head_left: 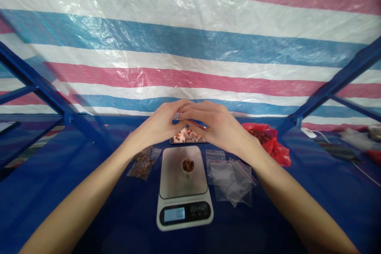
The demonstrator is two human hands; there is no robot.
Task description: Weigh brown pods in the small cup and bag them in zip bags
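Note:
My left hand (166,118) and my right hand (218,121) meet with bent fingers above the far end of the scale, the fingers overlapping. A small pale, shiny bit shows at the fingertips; I cannot make out what it is. Just beneath my hands is a phone (188,136) with a lit picture, partly covered by them. Nearer to me stands a white kitchen scale (166,226) whose display reads 10.0. On its metal plate sits a small round cup (188,170) of brown dried pieces.
Clear zip bags (230,180) lie right of the scale, and a filled clear bag (142,166) lies left, partly behind my forearm. At the right, a red plastic bag (282,154) holds dark reddish pieces. Blue frame bars (342,77) and a striped sheet (190,39) enclose the blue table.

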